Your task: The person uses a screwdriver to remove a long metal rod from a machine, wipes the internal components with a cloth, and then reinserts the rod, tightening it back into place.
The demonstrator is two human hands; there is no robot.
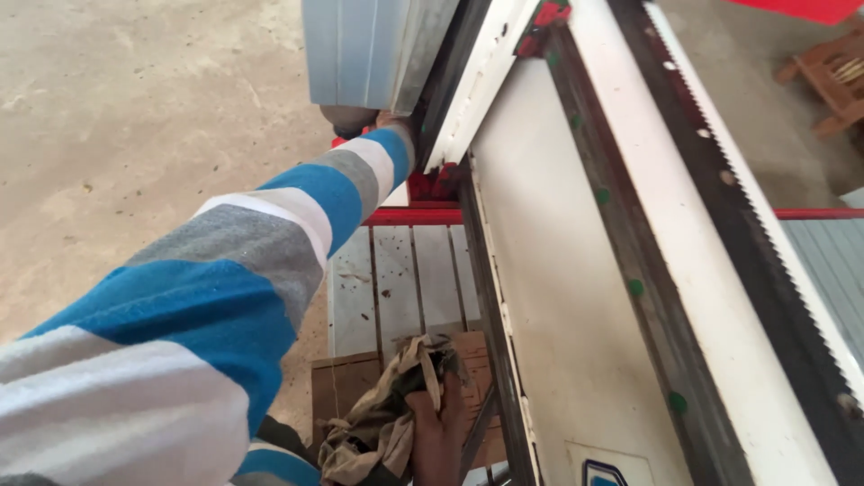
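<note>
A bare concrete floor spreads to the left, speckled with small dark chips. Past the machine, a wooden stool stands at the top right on the same floor. A red rail runs along the edge of a grey ribbed panel at the right.

Sleeve is knit cloth, blue, grey and white stripes, soft and matt. Rag is crumpled cloth, olive-tan, stained and dull. Beam is white painted metal, smooth with a slight sheen, scuffed; toothed rack along its right edge is dark bare metal. Grey box is ribbed metal, matt. Floor is rough, dusty concrete. Slatted bed is grey, worn, speckled with chips.
</note>
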